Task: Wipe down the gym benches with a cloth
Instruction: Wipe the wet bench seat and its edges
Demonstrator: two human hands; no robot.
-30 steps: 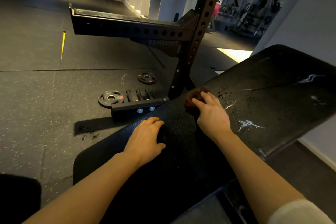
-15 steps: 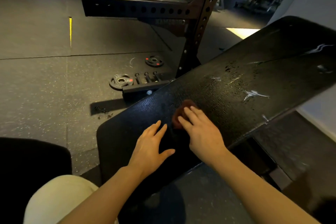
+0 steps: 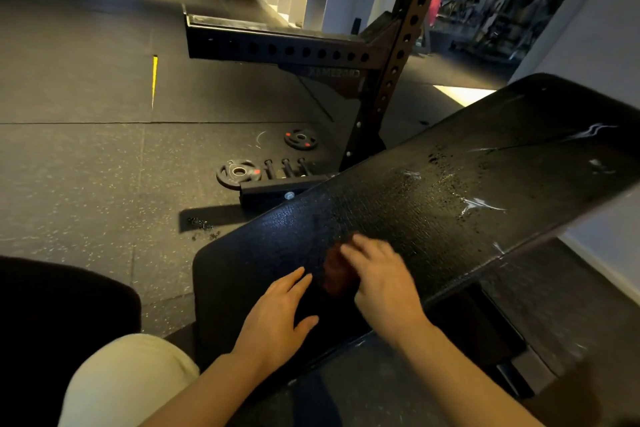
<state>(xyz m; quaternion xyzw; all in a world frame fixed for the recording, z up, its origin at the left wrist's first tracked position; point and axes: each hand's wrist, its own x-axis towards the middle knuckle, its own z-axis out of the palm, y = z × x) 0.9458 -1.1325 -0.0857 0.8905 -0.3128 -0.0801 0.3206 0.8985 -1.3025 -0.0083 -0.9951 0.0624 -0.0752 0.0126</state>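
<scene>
A black padded bench (image 3: 433, 204) slants across the view from 7 o'clock up to 2 o'clock, its textured cover worn, with white scuffs and dark droplets toward the raised end. The right hand (image 3: 382, 282) presses a small reddish-brown cloth (image 3: 334, 274) flat on the pad near the bench's lower end; its fingers lie over the cloth, close together and fairly straight, though motion blur hides the exact grip. The cloth shows just at the 9 o'clock side of that hand. The left hand (image 3: 277, 319) rests palm down on the pad just beside the cloth, at its 8 o'clock, fingers straight and slightly spread, thumb out to the side, holding nothing.

On the rubber floor (image 3: 86, 163) at 11 o'clock from the hands lie two weight plates (image 3: 239, 173) with red marks, next to the base of a black rack (image 3: 391, 80) with a row of holes. A pale trouser knee (image 3: 128, 381) shows at 7 o'clock.
</scene>
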